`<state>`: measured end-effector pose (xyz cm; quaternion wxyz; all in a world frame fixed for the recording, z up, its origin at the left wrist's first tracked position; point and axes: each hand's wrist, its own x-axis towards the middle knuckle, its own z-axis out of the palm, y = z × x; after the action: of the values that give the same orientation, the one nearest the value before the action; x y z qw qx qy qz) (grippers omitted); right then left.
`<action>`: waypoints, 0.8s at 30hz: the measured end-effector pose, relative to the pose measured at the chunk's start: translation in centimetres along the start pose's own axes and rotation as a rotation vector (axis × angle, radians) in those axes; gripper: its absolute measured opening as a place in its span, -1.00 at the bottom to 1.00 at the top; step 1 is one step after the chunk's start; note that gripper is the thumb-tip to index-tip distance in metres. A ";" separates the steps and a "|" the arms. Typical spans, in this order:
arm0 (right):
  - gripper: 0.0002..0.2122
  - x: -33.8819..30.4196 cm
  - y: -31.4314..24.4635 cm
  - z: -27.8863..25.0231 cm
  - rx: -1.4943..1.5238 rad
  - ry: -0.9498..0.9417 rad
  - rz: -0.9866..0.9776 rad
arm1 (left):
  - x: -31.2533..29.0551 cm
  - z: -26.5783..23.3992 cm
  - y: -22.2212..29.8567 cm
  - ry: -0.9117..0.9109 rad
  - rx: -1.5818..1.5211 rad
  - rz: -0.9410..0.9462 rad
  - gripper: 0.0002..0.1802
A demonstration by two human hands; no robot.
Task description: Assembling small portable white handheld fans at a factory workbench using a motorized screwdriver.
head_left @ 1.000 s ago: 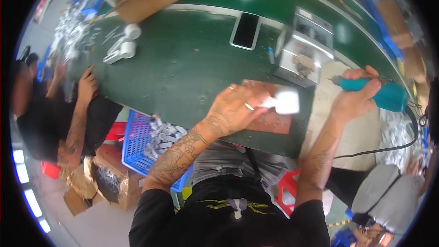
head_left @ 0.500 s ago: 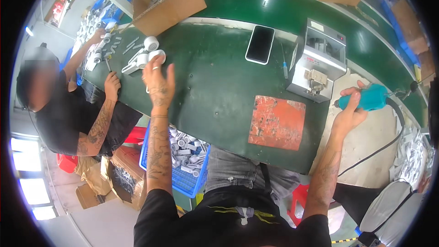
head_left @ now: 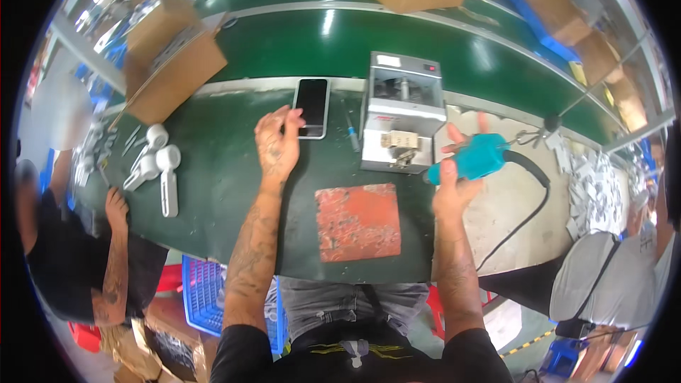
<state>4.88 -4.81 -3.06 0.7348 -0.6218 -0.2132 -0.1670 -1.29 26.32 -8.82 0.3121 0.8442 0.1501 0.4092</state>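
My left hand (head_left: 279, 143) is over the green worktop, its thumb and forefinger at the lower left edge of a white-framed phone (head_left: 312, 108). Its fingers are loosely bent and apart, and nothing shows in them. In my right hand (head_left: 454, 188) is a teal electric screwdriver (head_left: 477, 158), lying sideways between thumb and spread fingers, its narrow end pointing left. A hook hangs at its back end. On the left of the worktop, a white round-headed piece with a straight handle (head_left: 169, 181) lies beside several similar white pieces (head_left: 147, 163).
A grey metal machine (head_left: 403, 113) stands right of the phone, a thin blue-handled screwdriver (head_left: 352, 135) between them. A worn red plate (head_left: 358, 222) lies nearest me. A cardboard box (head_left: 174, 74) is at back left; a blue crate (head_left: 202, 298) sits below the edge. Co-workers are at both sides.
My view has turned right. My left hand has left the white round-headed piece, which now lies uncovered, and moved across to the phone. My right hand stays at the electric screwdriver.
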 end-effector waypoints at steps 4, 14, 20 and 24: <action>-0.26 0.4 0.9 -0.5 -0.015 -0.079 -0.099 | -0.4 -0.2 0.9 -0.040 -0.227 -0.154 -0.70; -0.41 -0.6 0.8 0.4 0.018 -0.158 -0.049 | 0.0 -1.8 2.0 -0.177 0.003 -0.234 -0.58; -0.42 -1.2 0.8 0.6 0.057 -0.177 0.059 | -0.7 -1.7 2.4 -0.245 0.084 -0.185 -0.45; -0.43 -1.1 1.2 0.3 0.077 -0.177 0.074 | -0.9 -1.3 2.7 -0.223 0.065 -0.205 -0.36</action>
<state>4.51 -4.32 -4.60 0.7422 -0.6127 -0.2606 -0.0759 -2.83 24.38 -7.01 0.3393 0.8743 0.2133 0.2740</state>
